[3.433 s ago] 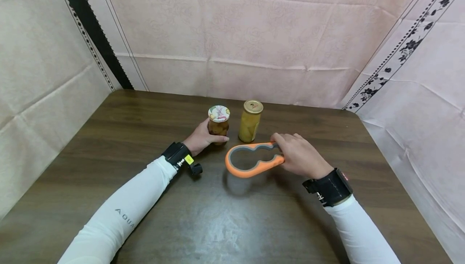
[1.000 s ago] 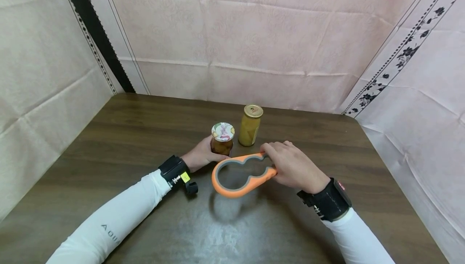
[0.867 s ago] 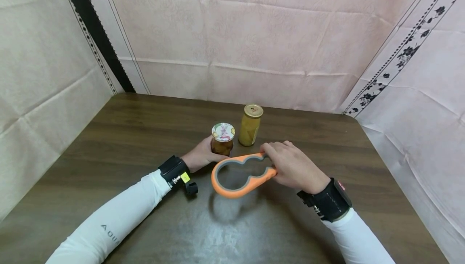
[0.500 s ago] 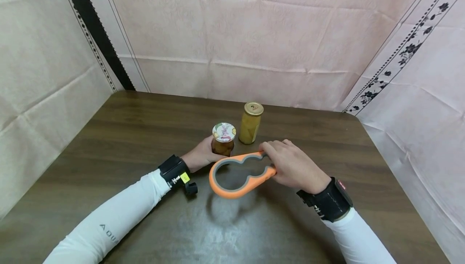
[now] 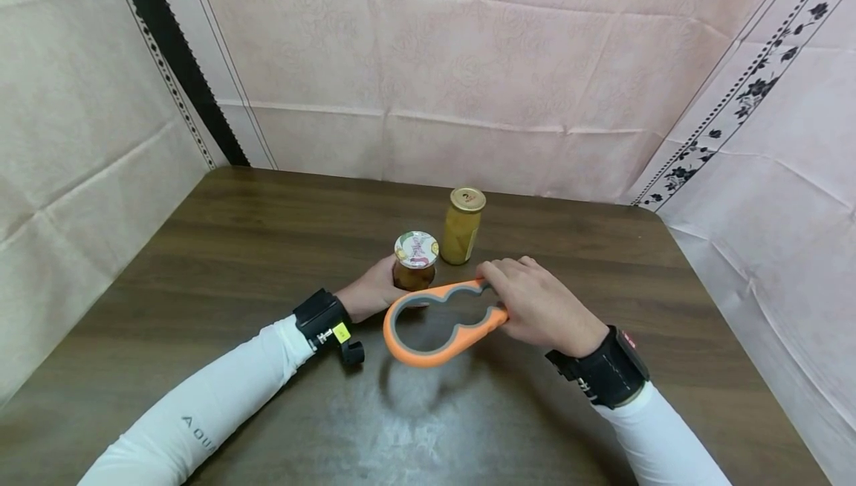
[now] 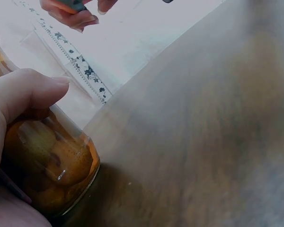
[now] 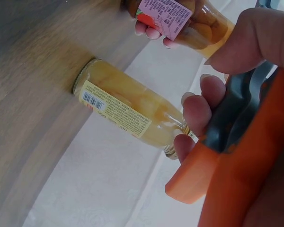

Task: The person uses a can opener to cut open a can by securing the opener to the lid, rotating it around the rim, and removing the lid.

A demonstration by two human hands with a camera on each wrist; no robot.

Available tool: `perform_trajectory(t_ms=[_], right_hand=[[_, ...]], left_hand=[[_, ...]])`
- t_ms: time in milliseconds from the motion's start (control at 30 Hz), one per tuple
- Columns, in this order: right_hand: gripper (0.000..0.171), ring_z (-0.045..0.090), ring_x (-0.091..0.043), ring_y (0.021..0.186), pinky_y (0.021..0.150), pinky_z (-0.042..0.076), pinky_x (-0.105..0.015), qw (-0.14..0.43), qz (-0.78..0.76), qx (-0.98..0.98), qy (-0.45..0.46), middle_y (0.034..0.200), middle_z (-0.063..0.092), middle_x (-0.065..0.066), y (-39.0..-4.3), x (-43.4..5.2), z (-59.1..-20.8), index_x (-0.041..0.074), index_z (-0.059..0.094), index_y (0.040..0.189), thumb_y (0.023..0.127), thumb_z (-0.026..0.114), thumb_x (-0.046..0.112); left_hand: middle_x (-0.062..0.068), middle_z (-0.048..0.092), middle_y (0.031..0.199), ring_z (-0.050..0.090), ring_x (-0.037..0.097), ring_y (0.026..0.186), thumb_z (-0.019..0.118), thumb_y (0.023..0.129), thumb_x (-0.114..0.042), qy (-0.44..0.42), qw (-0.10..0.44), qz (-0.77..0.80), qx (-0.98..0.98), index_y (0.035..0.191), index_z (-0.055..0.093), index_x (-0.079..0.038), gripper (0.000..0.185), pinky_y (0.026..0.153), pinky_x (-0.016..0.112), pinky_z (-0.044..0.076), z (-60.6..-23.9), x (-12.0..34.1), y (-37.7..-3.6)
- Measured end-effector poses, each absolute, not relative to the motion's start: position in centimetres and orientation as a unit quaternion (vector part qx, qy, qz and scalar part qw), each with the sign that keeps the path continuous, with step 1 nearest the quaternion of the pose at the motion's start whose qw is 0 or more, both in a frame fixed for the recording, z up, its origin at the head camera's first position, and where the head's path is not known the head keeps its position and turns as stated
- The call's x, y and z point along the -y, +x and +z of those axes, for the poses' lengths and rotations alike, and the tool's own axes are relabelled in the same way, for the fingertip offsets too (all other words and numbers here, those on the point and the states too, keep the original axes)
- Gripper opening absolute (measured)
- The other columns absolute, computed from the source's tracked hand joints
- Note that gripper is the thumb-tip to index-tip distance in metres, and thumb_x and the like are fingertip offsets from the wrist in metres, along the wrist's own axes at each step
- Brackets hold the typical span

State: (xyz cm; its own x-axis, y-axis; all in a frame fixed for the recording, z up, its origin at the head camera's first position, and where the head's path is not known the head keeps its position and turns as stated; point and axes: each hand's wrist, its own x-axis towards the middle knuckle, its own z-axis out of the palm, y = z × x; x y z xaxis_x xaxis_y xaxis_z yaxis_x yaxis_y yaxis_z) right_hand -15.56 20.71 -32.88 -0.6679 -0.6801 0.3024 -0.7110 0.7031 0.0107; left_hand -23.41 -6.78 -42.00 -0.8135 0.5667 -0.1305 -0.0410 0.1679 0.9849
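Left hand (image 5: 368, 294) is wrapped around the short jar (image 5: 414, 261) on the table (image 5: 221, 263) — right hand (image 5: 535, 304) grips the orange opener (image 5: 435, 315) just beside it (tall jar (image 5: 461, 226) behind).

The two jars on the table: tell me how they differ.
The short jar is squat with a patterned white lid; the tall jar is slim with a gold lid. The short jar holds amber-brown contents, the tall jar pale yellow. The left hand grips the short jar; the tall jar stands untouched. Both are glass, upright and lidded.
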Motion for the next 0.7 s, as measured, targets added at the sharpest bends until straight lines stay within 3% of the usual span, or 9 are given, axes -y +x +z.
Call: perform_trajectory(t_ms=[700], right_hand=[[0.046, 0.061, -0.015, 0.091, 0.085, 0.048, -0.035, 0.161, 0.052, 0.9, 0.402, 0.098, 0.067, 0.003, -14.7, -20.2, -32.4, 0.014, 0.06, 0.113, 0.073, 0.075, -0.001]], left_hand=[[0.011, 0.06, 0.139, 0.059, 0.024, 0.123, 0.086, 0.081, -0.014, 0.214, 0.238, 0.615, -0.721, 0.147, 0.044, -0.015, 0.078, 0.103, 0.038, 0.051, -42.3, 6.2, -22.3]])
